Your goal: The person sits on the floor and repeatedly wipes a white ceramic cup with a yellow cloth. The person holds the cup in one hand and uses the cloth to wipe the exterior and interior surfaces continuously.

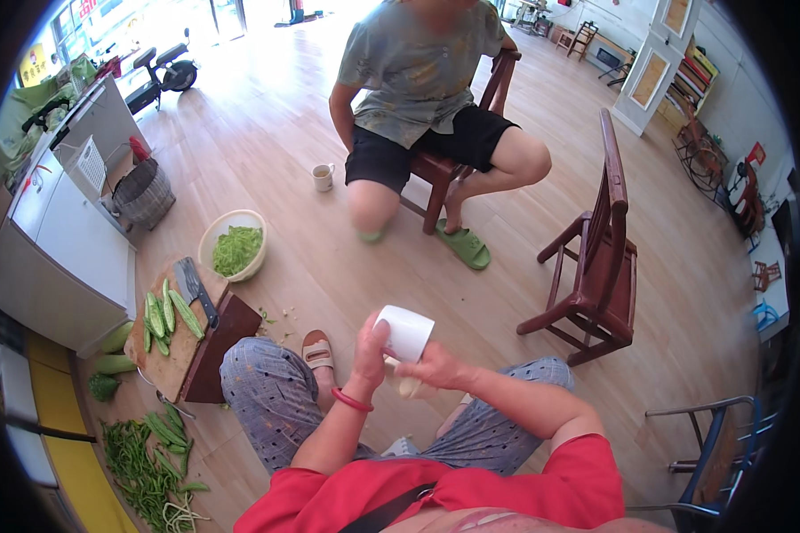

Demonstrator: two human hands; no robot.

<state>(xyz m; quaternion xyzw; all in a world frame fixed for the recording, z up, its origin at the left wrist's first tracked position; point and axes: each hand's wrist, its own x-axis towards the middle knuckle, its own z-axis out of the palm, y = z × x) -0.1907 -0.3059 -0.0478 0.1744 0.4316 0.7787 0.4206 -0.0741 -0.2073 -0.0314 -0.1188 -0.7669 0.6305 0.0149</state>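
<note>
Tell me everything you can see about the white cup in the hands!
The white cup is plain and glossy, like ceramic. It is tipped on its side above the person's lap. The left hand grips its base end and the right hand holds it from below. Its inside and any handle are hidden.

Cleaver (195,290); green-filled bowl (233,245); wooden chair (596,266)

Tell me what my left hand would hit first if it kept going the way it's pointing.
The left hand already touches the white cup. Past the cup, bare wooden floor, then probably the seated person's sandalled foot; depth is unclear.
</note>
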